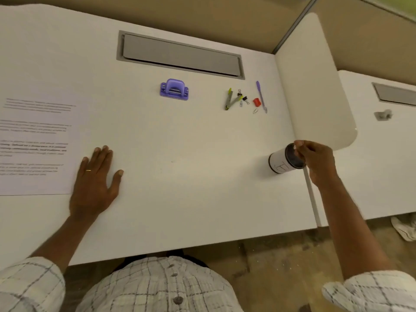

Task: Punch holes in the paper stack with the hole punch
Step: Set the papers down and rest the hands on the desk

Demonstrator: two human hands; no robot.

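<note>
Checked shirt (162,287) filling the bottom edge, left hand (94,179) lying flat, fingers straight, at the right edge of the paper stack (33,143), right hand (315,161) pinching the rim of a white cup (279,163), purple hole punch (174,90) sitting farther back on the desk (180,176), well apart from both.

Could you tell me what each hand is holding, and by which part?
The right hand grips the white cup by its rim; the left hand holds nothing.
</note>
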